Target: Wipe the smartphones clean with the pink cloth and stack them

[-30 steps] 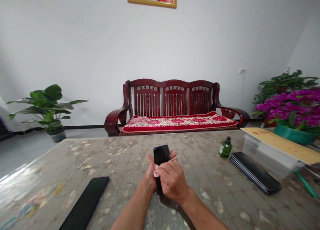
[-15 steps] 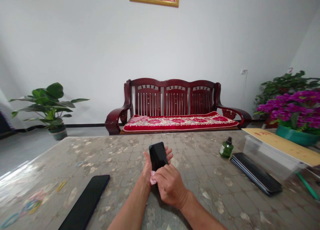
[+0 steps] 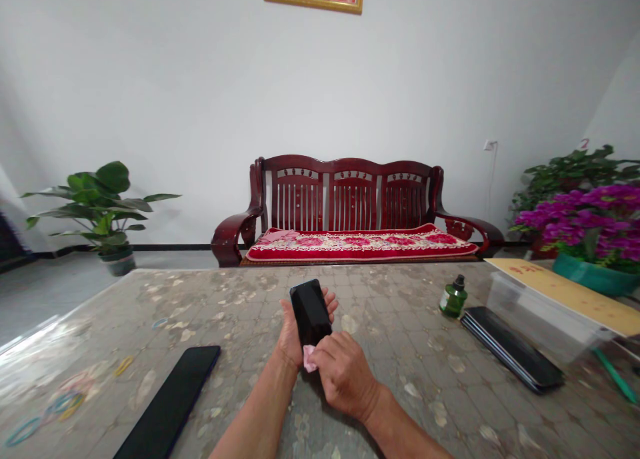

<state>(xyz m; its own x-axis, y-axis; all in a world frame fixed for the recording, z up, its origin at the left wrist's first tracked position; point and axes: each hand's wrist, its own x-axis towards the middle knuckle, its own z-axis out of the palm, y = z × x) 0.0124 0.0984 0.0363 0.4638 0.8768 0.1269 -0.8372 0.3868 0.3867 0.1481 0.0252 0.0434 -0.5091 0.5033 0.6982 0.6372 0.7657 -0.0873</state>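
Found phone [image 3: 311, 310] clamped in left hand [image 3: 291, 331] above mid-table [image 3: 400, 326], screen up, long axis pointing away from body; right hand [image 3: 345, 376] pinched shut on pink cloth [image 3: 309, 359], pressed at phone's near end, just below left grip; logged second phone [image 3: 173, 402] lying left, phone stack [image 3: 510, 349] and green bottle [image 3: 453, 298] right, all well apart from hands.

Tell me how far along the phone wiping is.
Likely done: the lone phone lies flat at the table's left. In hand: the left hand holds a black phone while the right hand presses a pink cloth to its lower screen. Probably left: the stack of phones by the green bottle, though I can't tell clean from dirty.
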